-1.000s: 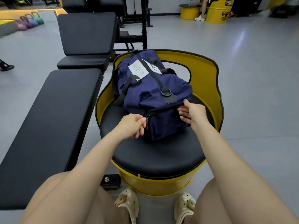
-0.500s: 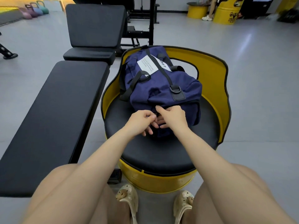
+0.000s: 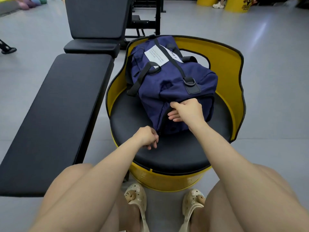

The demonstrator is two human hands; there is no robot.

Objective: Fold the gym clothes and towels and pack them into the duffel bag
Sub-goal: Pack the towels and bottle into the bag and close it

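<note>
A navy duffel bag [image 3: 168,81] with black straps and a white label lies on the black seat of a yellow barrel chair [image 3: 175,151]. My left hand [image 3: 147,137] pinches the zipper pull at the lower left corner of the bag's near end pocket. My right hand [image 3: 185,110] grips the fabric at the top edge of that end, thumb on top and fingers tucked under the flap. The end zipper runs in a dark arc between the two hands. No clothes or towels are in sight.
A long black padded bench [image 3: 55,118] stands to the left, with an inclined bench [image 3: 97,19] behind it. The chair's yellow backrest [image 3: 234,77] curves round the bag's right and far sides. Grey floor surrounds everything; kettlebells [image 3: 31,0] sit far left.
My left hand has slid down and toward me along the end zipper, away from my right hand. My right hand has stayed gripping the bag's top edge.
</note>
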